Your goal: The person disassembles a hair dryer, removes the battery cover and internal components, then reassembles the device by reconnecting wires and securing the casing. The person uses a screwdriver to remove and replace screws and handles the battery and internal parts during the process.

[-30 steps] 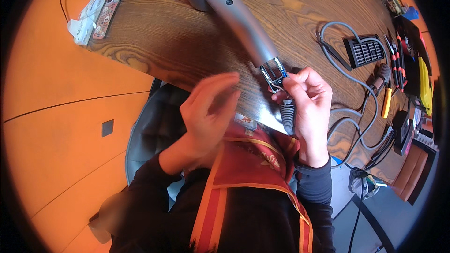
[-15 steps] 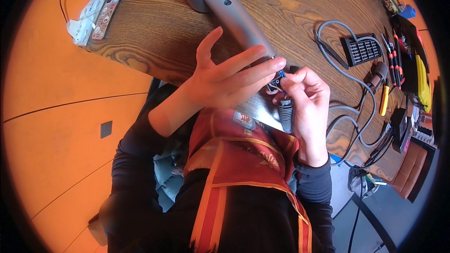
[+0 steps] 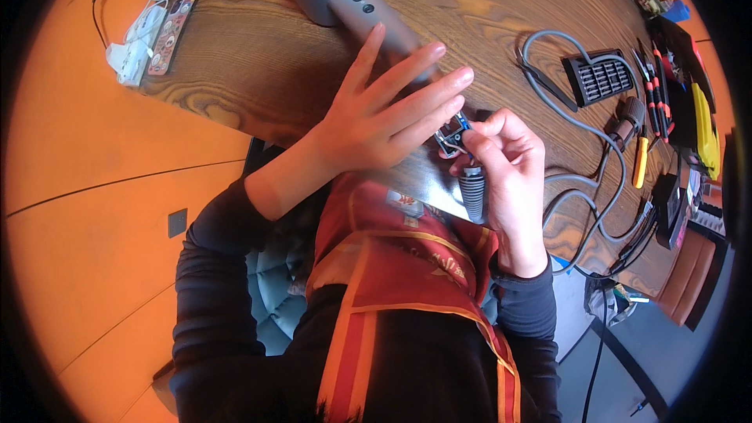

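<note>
Head view shows a grey dryer (image 3: 345, 0) with a pink-rimmed head lying on the wooden worktop (image 3: 258, 55). Its long axis runs from the head at 11 o'clock down to the handle end at 5 o'clock, where a small exposed part (image 3: 452, 138) with blue bits sits between both hands. The left hand (image 3: 384, 113) lies flat over the handle, fingers spread and pointing toward 2 o'clock, open and pressing rather than gripping. The right hand (image 3: 509, 172) comes in from 5 o'clock, fingers pinched together at that part, with the ribbed cable sleeve (image 3: 471, 197) running under its palm. Both hands meet at the handle end; the right is the nearer to it. Tools (image 3: 650, 102) lie well apart at 3 o'clock.
</note>
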A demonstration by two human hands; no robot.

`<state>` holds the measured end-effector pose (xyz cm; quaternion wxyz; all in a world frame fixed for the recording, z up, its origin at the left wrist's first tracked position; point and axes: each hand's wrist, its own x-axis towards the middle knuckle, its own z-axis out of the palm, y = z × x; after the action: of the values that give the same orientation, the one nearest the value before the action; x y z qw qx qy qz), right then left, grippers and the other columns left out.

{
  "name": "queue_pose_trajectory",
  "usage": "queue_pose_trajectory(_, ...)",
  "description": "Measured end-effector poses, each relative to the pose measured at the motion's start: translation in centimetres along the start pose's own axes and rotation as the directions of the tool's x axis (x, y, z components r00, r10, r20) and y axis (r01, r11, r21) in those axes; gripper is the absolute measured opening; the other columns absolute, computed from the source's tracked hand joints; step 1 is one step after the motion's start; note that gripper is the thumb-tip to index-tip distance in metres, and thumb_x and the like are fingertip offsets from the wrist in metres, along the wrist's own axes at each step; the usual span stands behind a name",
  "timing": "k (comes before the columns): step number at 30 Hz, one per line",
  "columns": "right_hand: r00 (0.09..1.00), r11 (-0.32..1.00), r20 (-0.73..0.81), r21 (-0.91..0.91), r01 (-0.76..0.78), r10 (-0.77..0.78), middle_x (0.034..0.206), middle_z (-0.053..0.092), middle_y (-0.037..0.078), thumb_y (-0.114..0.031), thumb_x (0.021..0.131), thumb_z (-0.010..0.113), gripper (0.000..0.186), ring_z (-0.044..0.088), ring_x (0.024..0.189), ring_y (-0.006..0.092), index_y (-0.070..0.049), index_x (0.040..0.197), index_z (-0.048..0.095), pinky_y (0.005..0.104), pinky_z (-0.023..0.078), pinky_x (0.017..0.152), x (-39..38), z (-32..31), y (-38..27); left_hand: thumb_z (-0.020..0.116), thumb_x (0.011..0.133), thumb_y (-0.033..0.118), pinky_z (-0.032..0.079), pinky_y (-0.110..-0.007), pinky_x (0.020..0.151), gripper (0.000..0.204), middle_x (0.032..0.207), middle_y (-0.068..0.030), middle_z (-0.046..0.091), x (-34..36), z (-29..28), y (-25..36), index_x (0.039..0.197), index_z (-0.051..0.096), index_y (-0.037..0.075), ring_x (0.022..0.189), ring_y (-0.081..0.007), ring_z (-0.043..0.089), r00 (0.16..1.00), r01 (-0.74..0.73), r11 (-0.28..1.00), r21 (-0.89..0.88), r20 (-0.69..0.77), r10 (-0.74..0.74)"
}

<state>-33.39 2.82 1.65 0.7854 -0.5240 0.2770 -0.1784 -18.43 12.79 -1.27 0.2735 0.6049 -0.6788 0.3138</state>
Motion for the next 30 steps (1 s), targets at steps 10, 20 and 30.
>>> queue_pose_trajectory(10, 0.958, 0.794, -0.095, -0.584, 0.168, -0.272, 0.084, 0.063, 0.005, -0.008, 0.085, 0.059, 0.02, 0.058, 0.075, 0.0091, 0.0, 0.103, 0.062, 0.0215, 0.046, 0.071, -0.6, -6.1, -4.0, 0.064, 0.074, 0.014, 0.032, -0.051, 0.1, 0.015, 0.118, -0.0055, 0.057, 0.0, 0.6, 0.2, 0.088, 0.065, 0.01, 0.114, -0.0257, 0.052, 0.997, 0.049, 0.998, -0.031, -0.054, -0.051)
queue_pose_trajectory(20, 0.924, 0.306, 0.294, -0.881, 0.361, -0.244, 0.104, 0.054, 0.013, -0.003, 0.059, 0.074, 0.058, 0.05, 0.101, 0.0298, -0.001, 0.114, 0.056, 0.0353, 0.04, 0.09, 0.4, -4.8, -2.5, 0.061, 0.076, 0.015, 0.032, -0.05, 0.1, 0.014, 0.119, -0.0109, 0.057, 0.0, 0.3, 0.2, 0.089, 0.065, 0.011, 0.116, -0.0253, 0.052, 0.998, 0.068, 0.997, -0.022, -0.015, -0.068)
queue_pose_trajectory(30, 0.922, 0.262, -0.007, -0.96, 0.102, -0.387, 0.088, 0.056, 0.016, -0.025, 0.056, 0.082, 0.06, 0.057, 0.079, 0.0304, 0.003, 0.103, 0.056, 0.0355, 0.048, 0.073, 0.5, -5.0, -1.9, 0.059, 0.075, 0.014, 0.035, -0.051, 0.098, 0.014, 0.115, -0.012, 0.059, 0.6, 1.0, 0.8, 0.087, 0.065, 0.01, 0.113, -0.0233, 0.052, 0.997, 0.071, 0.997, 0.037, 0.009, -0.071)
